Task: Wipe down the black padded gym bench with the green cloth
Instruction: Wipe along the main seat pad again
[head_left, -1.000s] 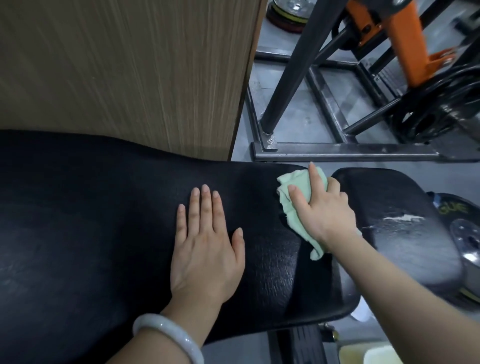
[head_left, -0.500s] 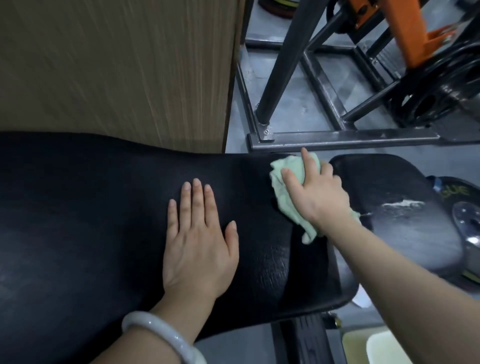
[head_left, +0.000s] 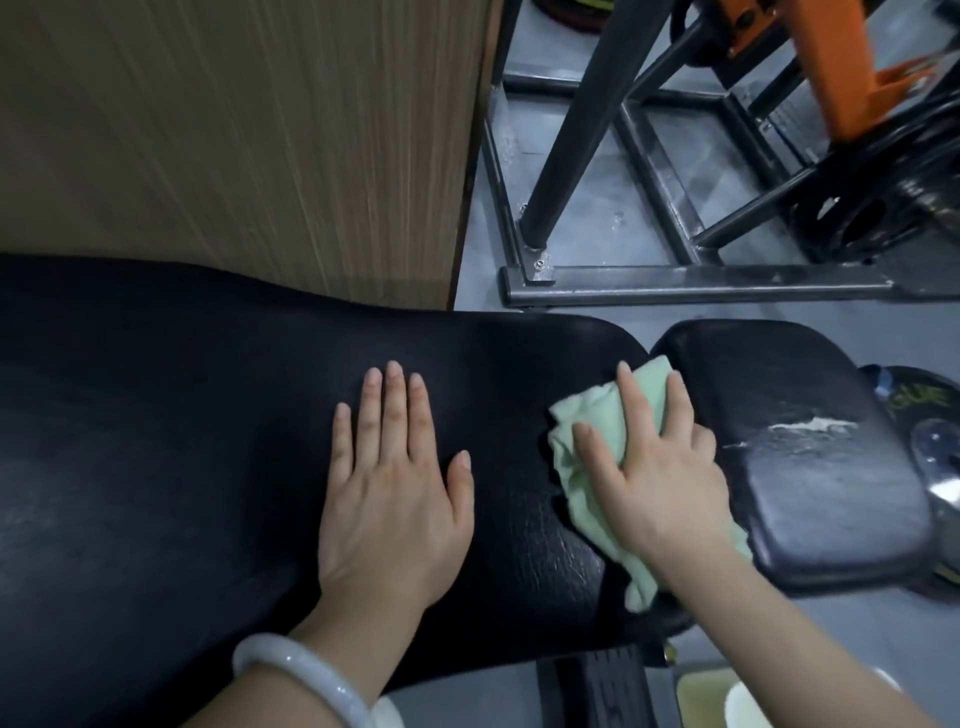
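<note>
Fingers, left hand: left hand (head_left: 389, 488) lies flat on the black padded gym bench (head_left: 171, 441), fingers (head_left: 394, 405) straight and close together, thumb out to the side, holding nothing; a pale smooth bangle (head_left: 301, 675) sits on that wrist.
Fingers, right hand: right hand (head_left: 657, 478) presses on the crumpled light-green cloth (head_left: 587, 467), fingers spread apart and fairly straight over it, not closed round it.
Cloth position: at the right end of the long back pad, just beside the gap before the separate black seat pad (head_left: 810, 457); its upper corner reaches that gap, and a tail pokes out below the wrist near the near edge.
Step in hand: likely wiping the right end of the long pad, left hand bracing.
Seat pad: a whitish scuffed streak (head_left: 810, 427) shows on top; I cannot tell whether it is dirt or torn cover.
Beyond the far edge: a wood-grain panel (head_left: 234, 145), then a grey steel frame (head_left: 691, 283) on the floor with an orange part (head_left: 831, 67).
Risk: with only flat pressure on it, the cloth could bunch or slide out from under the palm.
Risk: its tail or corner could drop into the gap between pads and catch.
Risk: a cracked cover at the streak could snag the cloth and tear further.
</note>
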